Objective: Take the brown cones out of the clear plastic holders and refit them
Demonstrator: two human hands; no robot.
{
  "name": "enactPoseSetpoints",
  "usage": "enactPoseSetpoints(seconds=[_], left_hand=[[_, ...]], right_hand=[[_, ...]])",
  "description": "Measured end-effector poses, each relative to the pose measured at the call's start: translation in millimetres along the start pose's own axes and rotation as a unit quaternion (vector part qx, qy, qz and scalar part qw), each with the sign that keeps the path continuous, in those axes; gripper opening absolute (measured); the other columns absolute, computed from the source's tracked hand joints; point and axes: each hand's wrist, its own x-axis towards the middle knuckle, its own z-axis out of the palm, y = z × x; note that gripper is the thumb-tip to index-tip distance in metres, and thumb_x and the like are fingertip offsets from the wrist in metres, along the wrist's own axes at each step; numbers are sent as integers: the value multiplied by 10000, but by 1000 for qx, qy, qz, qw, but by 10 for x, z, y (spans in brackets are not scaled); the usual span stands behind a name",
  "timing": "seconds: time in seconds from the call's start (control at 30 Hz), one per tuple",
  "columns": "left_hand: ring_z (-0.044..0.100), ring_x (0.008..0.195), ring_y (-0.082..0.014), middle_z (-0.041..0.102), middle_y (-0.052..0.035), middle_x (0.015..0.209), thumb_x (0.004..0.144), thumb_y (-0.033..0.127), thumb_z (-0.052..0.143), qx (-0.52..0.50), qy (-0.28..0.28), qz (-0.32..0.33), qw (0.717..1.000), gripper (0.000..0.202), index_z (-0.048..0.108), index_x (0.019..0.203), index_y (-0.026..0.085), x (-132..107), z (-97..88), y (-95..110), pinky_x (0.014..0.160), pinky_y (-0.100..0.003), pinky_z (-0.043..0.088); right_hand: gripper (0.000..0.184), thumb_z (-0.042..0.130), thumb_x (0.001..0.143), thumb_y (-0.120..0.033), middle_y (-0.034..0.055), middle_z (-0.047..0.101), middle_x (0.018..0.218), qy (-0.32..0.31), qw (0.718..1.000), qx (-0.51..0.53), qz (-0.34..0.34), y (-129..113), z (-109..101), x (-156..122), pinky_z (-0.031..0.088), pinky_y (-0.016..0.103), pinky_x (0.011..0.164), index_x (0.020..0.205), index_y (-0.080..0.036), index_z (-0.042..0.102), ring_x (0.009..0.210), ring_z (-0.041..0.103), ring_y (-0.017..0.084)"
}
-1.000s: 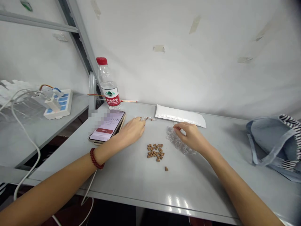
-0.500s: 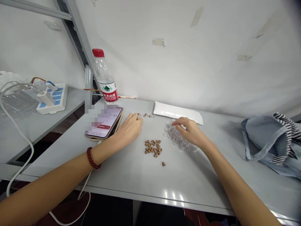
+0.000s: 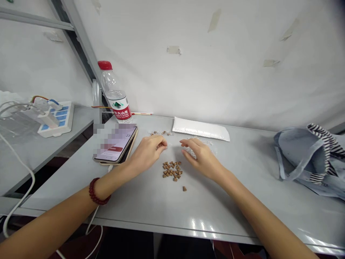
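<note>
My left hand rests on the grey table with its thumb and forefinger pinched together; nothing shows between them. My right hand hovers with its fingers apart, partly over crumpled transparent plastic, most of which it hides. Between the hands lies a small heap of brown pellets, with a single pellet nearer me. Beyond my left fingertips is a small strip of transparent wrapping with brown bits.
A white padded envelope lies against the wall. A phone with a blurred screen sits left of my left hand, behind it a water bottle. A denim bag lies at right; a power strip sits on a lower left shelf.
My right hand has moved left, off most of the transparent plastic, and its fingers have spread. My left fingers have drawn together into a pinch. The whole scene has shifted slightly left in view.
</note>
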Motion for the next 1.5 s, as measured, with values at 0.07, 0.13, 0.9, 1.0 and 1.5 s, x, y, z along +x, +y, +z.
enactPoseSetpoints(seconds=[0.07,0.13,0.9,1.0,1.5], left_hand=[[629,750,-156,683,-13,793,801,199,606,-114,-22,-20,993,41,627,792,165,-17,-20,92,736,-274,496],[636,754,-146,683,-3,786,781,208,630,-186,-52,-45,980,43,629,780,165,-34,-35,161,737,-256,498],[603,906,-194,670,-51,1000,813,267,579,-46,-97,-35,994,200,657,972,175,-15,-108,26,853,-336,477],[560,1033,-240,627,-101,1087,863,193,461,62,-10,-66,996,269,632,1062,136,27,-118,-69,943,-397,442],[553,1030,-253,534,-138,1166,867,95,368,218,-10,-20,976,287,597,1038,132,69,124,-399,941,-421,446]], right_hand=[[309,448,932,-208,131,646,994,-6,1000,-14,-25,-59,42,-14,455,354,753,1221,-123,519,892,579,223],[262,405,950,-191,109,647,892,-17,998,-34,-50,-99,69,-22,430,345,739,1144,-122,567,798,565,202],[184,490,898,-160,124,658,1002,-30,992,-113,49,345,-150,-7,427,409,827,959,-151,664,938,562,260],[201,481,905,-159,131,648,1018,-75,989,-116,52,311,-131,-13,435,420,870,965,-140,671,958,563,261],[166,512,889,-116,133,652,967,-89,976,-196,25,129,-118,-13,443,381,774,887,-123,678,878,580,239]])
